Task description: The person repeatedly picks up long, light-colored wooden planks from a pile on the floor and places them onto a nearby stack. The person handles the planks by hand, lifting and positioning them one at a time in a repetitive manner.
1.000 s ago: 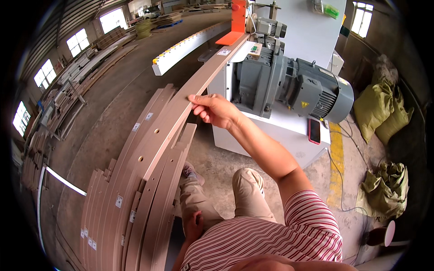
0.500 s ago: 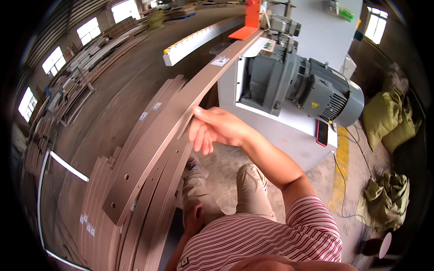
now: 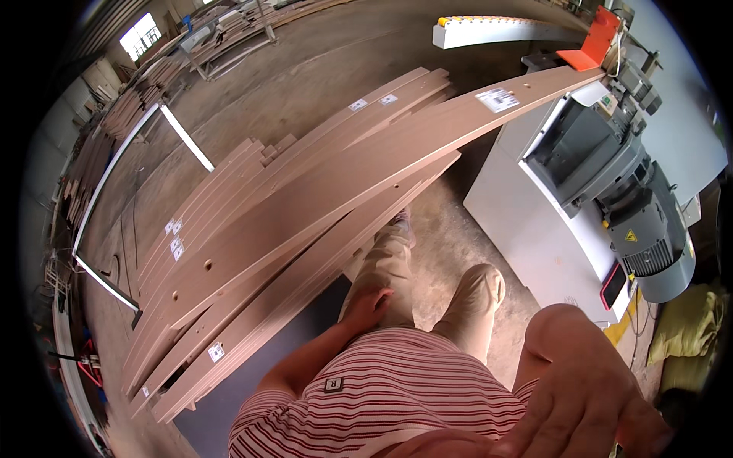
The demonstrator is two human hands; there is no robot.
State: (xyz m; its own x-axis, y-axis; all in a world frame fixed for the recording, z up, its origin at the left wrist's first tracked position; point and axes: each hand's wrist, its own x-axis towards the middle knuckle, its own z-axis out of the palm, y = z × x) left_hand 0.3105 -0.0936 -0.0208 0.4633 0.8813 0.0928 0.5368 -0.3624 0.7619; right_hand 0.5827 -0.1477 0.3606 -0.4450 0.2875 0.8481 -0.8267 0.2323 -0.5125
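Observation:
My right hand [image 3: 576, 408] is raised close to the camera at the lower right, beside my striped shirt. Its fingers are stretched out, and nothing shows in it. Down by my left thigh, my left hand [image 3: 370, 307] rests with its fingers loosely curled and nothing visible in them. A long brown board [image 3: 336, 183] with drilled holes and a white label lies slanted across other boards, its far end against the machine by the orange bracket [image 3: 592, 46]. Neither hand touches it. Beneath and beside it lie several similar brown boards [image 3: 305, 263], some with labels.
A white machine cabinet [image 3: 508, 198] with a grey motor [image 3: 637, 221] stands to the right, a red-edged phone [image 3: 613, 286] on its ledge. Behind is a white roller rail [image 3: 496, 32]. At left stands a white frame [image 3: 185, 137]; yellow-green sacks [image 3: 691, 328] lie at right.
My right hand has left the long board's edge and come back up toward me. The view has turned left, and my left hand stays by my thigh.

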